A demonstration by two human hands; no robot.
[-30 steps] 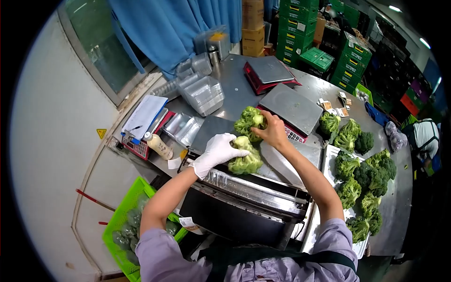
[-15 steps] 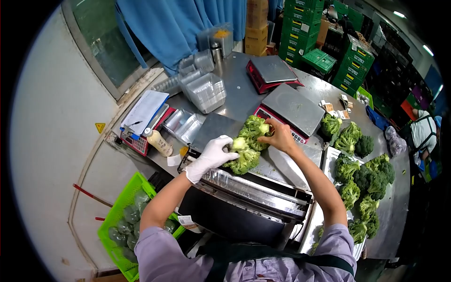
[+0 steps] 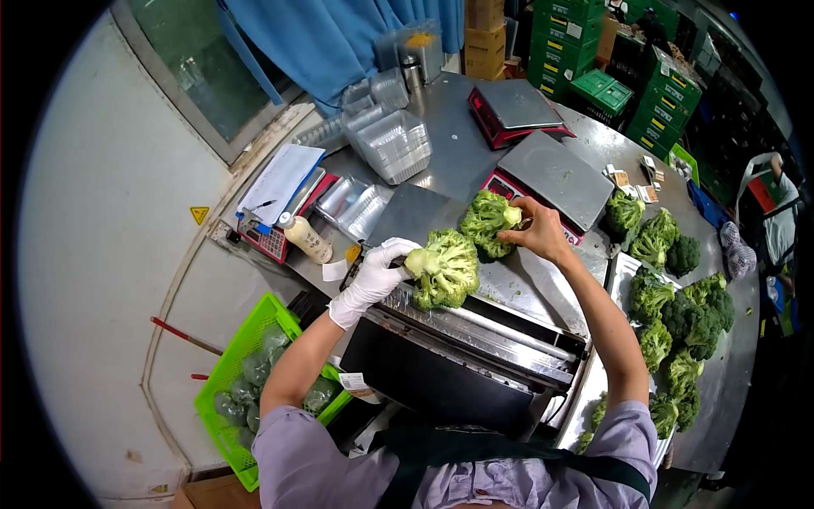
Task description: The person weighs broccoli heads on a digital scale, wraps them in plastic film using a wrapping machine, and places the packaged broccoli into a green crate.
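Observation:
My left hand [image 3: 378,278], in a white glove, grips a broccoli head [image 3: 447,269] by its stem, with the cut stem turned toward the glove. Bare, my right hand [image 3: 536,231] pinches the stem of a second broccoli head [image 3: 490,222], a little farther off and to the right. Both heads are above the near part of a wrapping machine [image 3: 475,339], which has a roll of clear film along its front. Just beyond my right hand stands a red scale with a grey plate [image 3: 555,182].
Several broccoli heads [image 3: 678,318] lie in and around a white tray [image 3: 621,276] on the right. Clear plastic trays [image 3: 394,144], a bottle [image 3: 305,237] and a clipboard [image 3: 281,180] stand at the left. A green crate [image 3: 216,416] of wrapped broccoli sits below; another scale [image 3: 519,106] is farther back.
The two broccoli heads, close together before, are now farther apart. The left one is tilted so its stem and underside show more. The whole view has shifted slightly.

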